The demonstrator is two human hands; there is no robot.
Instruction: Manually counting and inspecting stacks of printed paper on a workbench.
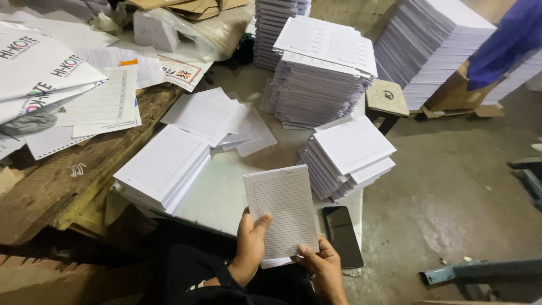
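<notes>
1. The left hand [248,248] grasps a thin bundle of ruled sheets [284,212] by its lower left edge, thumb lying across the top sheet and the other fingers hidden beneath.
2. The right hand [323,270] pinches the same bundle at its lower right corner, thumb on top; both grips are closed on the paper.
3. The bundle hangs tilted just above the near edge of the pale work table [217,195], clear of the stacks behind it.
4. A black phone [342,236] lies flat at the table's near right corner, just beside the right hand.
5. By the table's left edge sits a squared-off stack of ruled sheets [164,169]; by the right edge is a fanned, uneven stack [350,158].
6. Toward the far edge stands a taller pile of printed sets [322,73], with a scatter of loose sheets [226,121] between it and the left stack.
7. Judging from this, the work looks partway through: one stack is tidy, one bundle is in hand, while the fanned stack and the tall piles seem still unhandled.
8. A worn wooden bench [84,169] on the left carries more printed forms.
</notes>
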